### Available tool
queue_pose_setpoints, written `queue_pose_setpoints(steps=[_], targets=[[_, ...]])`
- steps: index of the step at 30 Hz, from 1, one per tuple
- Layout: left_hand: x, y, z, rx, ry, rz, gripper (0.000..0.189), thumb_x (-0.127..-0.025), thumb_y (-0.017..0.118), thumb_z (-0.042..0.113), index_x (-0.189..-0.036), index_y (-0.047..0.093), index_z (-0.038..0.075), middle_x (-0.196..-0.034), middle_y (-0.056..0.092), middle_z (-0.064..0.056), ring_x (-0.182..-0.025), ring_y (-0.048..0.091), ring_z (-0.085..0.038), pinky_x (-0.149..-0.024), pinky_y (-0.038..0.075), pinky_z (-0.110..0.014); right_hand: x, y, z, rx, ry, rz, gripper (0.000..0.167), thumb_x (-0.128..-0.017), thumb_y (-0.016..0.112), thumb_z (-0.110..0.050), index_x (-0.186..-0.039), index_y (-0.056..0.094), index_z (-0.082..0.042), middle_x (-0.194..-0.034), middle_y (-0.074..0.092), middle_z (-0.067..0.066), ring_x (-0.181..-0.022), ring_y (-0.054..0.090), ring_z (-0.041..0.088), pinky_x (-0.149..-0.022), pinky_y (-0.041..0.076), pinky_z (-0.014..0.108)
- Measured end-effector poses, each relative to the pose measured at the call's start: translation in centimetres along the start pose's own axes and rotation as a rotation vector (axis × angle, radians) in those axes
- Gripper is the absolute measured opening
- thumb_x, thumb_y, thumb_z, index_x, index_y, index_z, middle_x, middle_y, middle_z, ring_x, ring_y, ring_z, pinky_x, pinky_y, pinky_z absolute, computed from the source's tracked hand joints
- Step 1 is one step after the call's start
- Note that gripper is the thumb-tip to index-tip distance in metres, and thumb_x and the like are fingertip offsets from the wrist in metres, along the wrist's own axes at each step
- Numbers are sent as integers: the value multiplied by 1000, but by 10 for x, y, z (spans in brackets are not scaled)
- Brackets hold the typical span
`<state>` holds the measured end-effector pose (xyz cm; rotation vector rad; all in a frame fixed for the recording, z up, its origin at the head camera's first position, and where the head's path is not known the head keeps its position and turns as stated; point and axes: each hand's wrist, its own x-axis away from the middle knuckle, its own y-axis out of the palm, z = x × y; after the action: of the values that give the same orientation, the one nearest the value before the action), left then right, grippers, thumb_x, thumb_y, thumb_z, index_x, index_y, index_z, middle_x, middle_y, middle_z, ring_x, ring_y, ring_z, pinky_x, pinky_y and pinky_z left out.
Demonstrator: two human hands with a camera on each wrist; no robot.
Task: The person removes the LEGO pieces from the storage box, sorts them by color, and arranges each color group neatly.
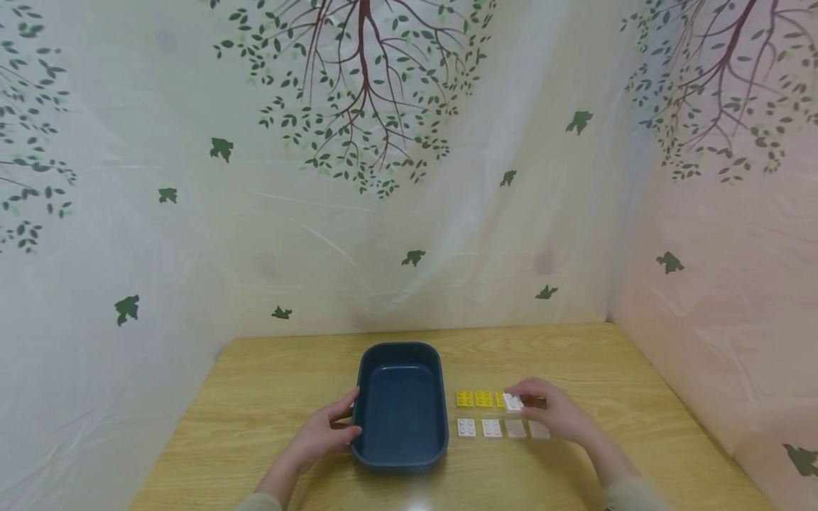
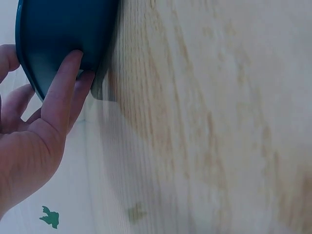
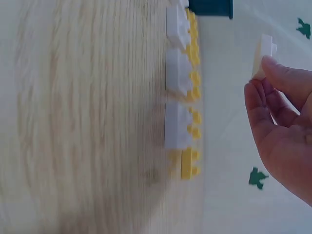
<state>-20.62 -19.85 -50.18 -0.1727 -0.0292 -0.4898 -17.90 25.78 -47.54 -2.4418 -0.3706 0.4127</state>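
Observation:
My left hand [image 1: 322,431] holds the left side of a dark blue rectangular tub [image 1: 399,465], thumb and index fingertip at its rim. In the left wrist view, other fingers [image 2: 61,92] press its outer wall from below. My right hand [image 1: 559,411] pinches a white toy building brick [image 1: 512,402] between thumb and fingers. That brick [image 3: 263,56] is raised above the table in the right wrist view, studs facing up. Beneath it in the head view, a yellow brick is partly covered. Nearest the hand stand yellow bricks [image 1: 483,399] and, in a front row, white bricks [image 1: 491,428].
Two paler, whitish bricks [image 1: 515,429] continue the front row to the right. The wooden table [image 1: 268,383] ends at a pale curtain [image 1: 319,284] printed with leaves and branches, which also hangs along both sides.

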Motion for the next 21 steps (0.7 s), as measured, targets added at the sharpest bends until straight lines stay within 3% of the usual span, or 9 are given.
queue_pose_setpoints(steps=[6, 16, 21], targets=[[0, 1, 0, 14, 4, -4, 77, -92, 69, 6, -155, 27, 5, -142, 34, -44, -118, 55, -45, -80, 59, -45, 17, -16, 13, 47, -42, 31, 30, -91, 70, -10, -119, 67, 0, -118, 64, 15, -108, 58, 6, -91, 51, 21], [0, 3, -1, 24, 5, 12, 77, -91, 69, 5, -155, 27, 6, -142, 34, -44, -118, 56, -45, -80, 59, -45, 40, -32, 34, 156, 4, 71, 26, -88, 71, -5, -113, 69, -4, -114, 66, 15, -104, 59, 5, -88, 52, 24], [1, 3, 0, 17, -8, 12, 77, -91, 69, 5, -156, 27, 7, -143, 33, -44, -118, 55, -45, -79, 59, -45, 46, -38, 41, 151, 41, 62, 27, -87, 72, -6, -114, 70, -4, -117, 65, 16, -105, 57, 1, -88, 51, 21]])
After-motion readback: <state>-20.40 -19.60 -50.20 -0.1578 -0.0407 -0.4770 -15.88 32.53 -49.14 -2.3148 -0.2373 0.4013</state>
